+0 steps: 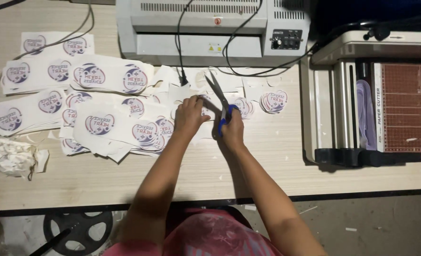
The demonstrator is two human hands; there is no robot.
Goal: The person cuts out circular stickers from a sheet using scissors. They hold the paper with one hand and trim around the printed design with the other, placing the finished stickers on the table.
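Right hand [233, 129]: closed through the blue handles of the scissors [220, 102], fingers curled tight around them.
Scissors: blades parted and pointing away from the person, up toward the laminator [210, 28]; handles hidden mostly inside the grip.
Left hand [189, 116]: fingers bent, pinching a printed sheet [205, 106] just left of the blades; how much of the sheet it grips cannot be told.
Sheet: on the table [125, 180], between the 2 hands, its edge lying at the open blades.
Cut rounds [273, 101]: a small stack of round printed pieces, right of the scissors, near the right hand but apart from it.
Uncut sheets [77, 104]: many white sheets with round blue and red emblems, overlapping across the left half of the table, reaching up to the left hand.
Scraps [11, 159]: a crumpled white heap at the table's left edge, well apart from both hands.
Laminator: grey, at the far edge, with black cables [179, 52] trailing down onto the sheets.
Cutter [376, 109]: a paper trimmer with a brown gridded bed, at the right end of the table, well apart from the hands.
Wheel [77, 227]: a black spoked part on the floor below the table's near edge.
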